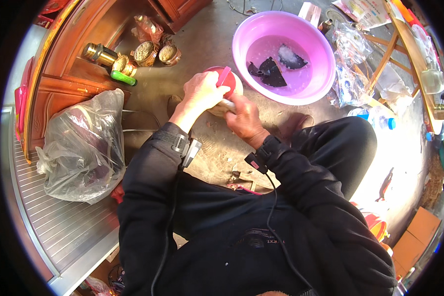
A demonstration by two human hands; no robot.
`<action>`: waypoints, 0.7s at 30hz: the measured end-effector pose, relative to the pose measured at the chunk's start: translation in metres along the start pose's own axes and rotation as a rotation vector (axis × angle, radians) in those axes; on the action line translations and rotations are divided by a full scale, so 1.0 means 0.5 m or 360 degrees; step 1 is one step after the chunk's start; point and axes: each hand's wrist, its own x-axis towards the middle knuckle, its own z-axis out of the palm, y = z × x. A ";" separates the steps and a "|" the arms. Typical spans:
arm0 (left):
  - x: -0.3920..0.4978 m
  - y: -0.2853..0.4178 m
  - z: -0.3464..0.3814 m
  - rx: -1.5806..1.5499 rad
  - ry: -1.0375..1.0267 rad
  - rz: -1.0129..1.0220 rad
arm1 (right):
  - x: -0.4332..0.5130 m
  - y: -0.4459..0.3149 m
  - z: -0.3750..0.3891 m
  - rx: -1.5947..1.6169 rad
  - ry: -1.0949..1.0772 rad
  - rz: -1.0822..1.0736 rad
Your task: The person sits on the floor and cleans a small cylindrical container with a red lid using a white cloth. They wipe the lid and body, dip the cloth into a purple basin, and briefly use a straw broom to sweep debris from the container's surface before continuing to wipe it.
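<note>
My left hand (203, 90) is closed over a round red thing with a pale rim (239, 86), perhaps a lidded container. A flat pink strip (224, 75) sticks up out of its fist. My right hand (246, 119) grips a pale greyish object (226, 106), its end showing by the thumb. Both hands almost meet, and they hide most of what they hold. Just right of them stands a pink-purple plastic basin (240, 70). Inside it, black broken pieces (273, 74) lie in liquid; a further black piece (298, 63) carries white grains.
Ornate gold-coloured cups (145, 54) and a green cylindrical object (123, 78) sit by a reddish wooden cabinet (68, 79). A filled clear plastic bag (85, 151) is at left. Plastic wrapping (351, 70), a blue-capped bottle (383, 122) and a wooden stand (388, 55) are at right.
</note>
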 end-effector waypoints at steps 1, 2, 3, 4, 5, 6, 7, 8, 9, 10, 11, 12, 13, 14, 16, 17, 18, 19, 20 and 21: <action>0.003 0.003 0.009 0.0055 -0.0010 -0.0032 | -0.008 0.009 -0.005 0.0029 -0.0027 0.0278; 0.009 0.004 0.019 0.0104 -0.0011 -0.0052 | -0.015 0.022 -0.011 0.0152 0.0027 0.0477; 0.014 0.003 0.029 0.0162 -0.0014 -0.0083 | -0.018 0.037 -0.017 0.0142 0.0129 0.0477; 0.021 -0.001 0.038 0.0054 -0.0007 -0.0123 | -0.017 0.054 -0.024 0.0130 0.0231 0.0477; 0.026 -0.003 0.050 -0.0023 0.0094 -0.0073 | -0.017 0.072 -0.032 0.0108 0.0326 0.0546; 0.034 -0.005 0.059 -0.0098 0.0196 -0.0021 | -0.012 0.090 -0.040 0.0216 0.0423 0.0530; 0.043 -0.008 0.066 -0.0173 0.0199 -0.0038 | -0.008 0.108 -0.051 0.0196 0.0479 0.0567; 0.053 -0.011 0.070 -0.0435 0.0134 -0.0127 | -0.005 0.126 -0.062 0.0176 0.0536 0.0609; 0.065 -0.013 0.070 -0.0692 -0.0030 -0.0289 | -0.003 0.142 -0.069 0.0157 0.0583 0.0715; 0.074 -0.013 0.071 -0.0944 -0.0193 -0.0451 | 0.000 0.158 -0.075 0.0350 0.0621 0.0847; 0.078 -0.012 0.071 -0.0940 -0.0124 -0.0419 | 0.004 0.172 -0.079 0.0447 0.0629 0.0812; 0.080 -0.011 0.070 -0.0936 -0.0057 -0.0384 | 0.006 0.186 -0.081 0.0541 0.0634 0.0811; 0.080 -0.008 0.068 -0.0954 -0.0038 -0.0411 | 0.006 0.198 -0.083 0.0595 0.0654 0.0942; 0.079 -0.005 0.066 -0.0973 -0.0018 -0.0438 | 0.003 0.208 -0.080 0.0941 0.0667 0.0975; 0.070 0.002 0.061 -0.0922 -0.0045 -0.0345 | -0.007 0.224 -0.077 0.1093 0.0658 0.0832; 0.064 0.004 0.057 -0.0846 -0.0082 -0.0305 | -0.013 0.230 -0.075 0.1128 0.0647 0.0972; 0.058 0.007 0.054 -0.0770 -0.0116 -0.0263 | -0.017 0.235 -0.074 0.1057 0.0644 0.0994; 0.052 0.009 0.050 -0.0694 -0.0148 -0.0221 | -0.021 0.239 -0.073 0.1056 0.0646 0.0874; 0.048 0.011 0.046 -0.0635 -0.0168 -0.0151 | -0.022 0.243 -0.072 0.1055 0.0644 0.0889; 0.043 0.012 0.043 -0.0579 -0.0202 -0.0117 | -0.022 0.247 -0.071 0.1040 0.0657 0.0997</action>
